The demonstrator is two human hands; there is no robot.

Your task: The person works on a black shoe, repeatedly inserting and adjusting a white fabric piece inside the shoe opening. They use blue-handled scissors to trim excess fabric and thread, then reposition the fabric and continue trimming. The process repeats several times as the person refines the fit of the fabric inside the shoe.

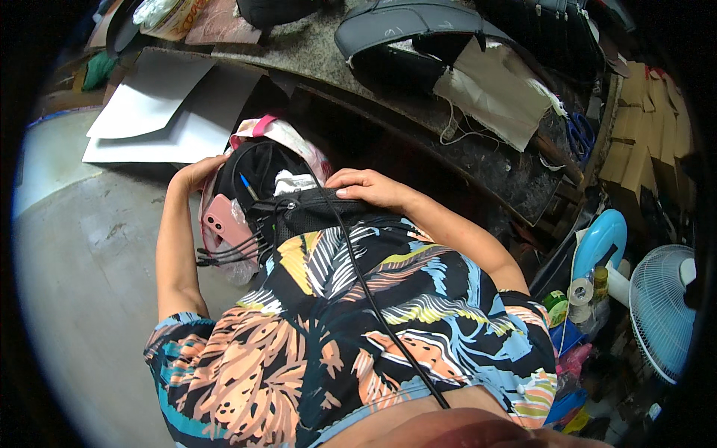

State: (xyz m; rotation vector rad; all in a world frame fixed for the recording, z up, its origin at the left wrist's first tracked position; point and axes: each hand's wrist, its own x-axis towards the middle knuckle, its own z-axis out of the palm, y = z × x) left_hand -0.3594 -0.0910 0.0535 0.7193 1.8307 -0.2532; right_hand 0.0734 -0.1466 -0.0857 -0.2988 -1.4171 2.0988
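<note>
A soft pink-and-white fabric bag with black cloth and black mesh inside (289, 137) is held open between the hands, just in front of the torso. Its left edge is touched by the left hand (200, 175), whose fingertips are hidden, so whether they pinch the fabric cannot be told. The right hand (370, 188) is laid with fingers loosely bent over the black mesh panel (317, 209); its grip cannot be told either. In the bag a pink smartphone (224, 219), a blue pointed stick (perhaps a pen) (249, 185) and a crumpled white item (293, 181) are seen.

Beyond, a worn grey workbench (299, 54) is crowded with a dark curved padded piece (418, 21) and a frayed beige cloth (493, 89). White flat sheets (164, 112) are overlapped at its left end, above a smooth grey floor (97, 261). To the right, stacked tan cardboard (635, 145) and a white-grilled fan (661, 310) are placed.

The bag's lower part is covered by the patterned shirt (358, 313), the space under the bench is lost in shadow, and the corners are cut off by the black lens rim.
</note>
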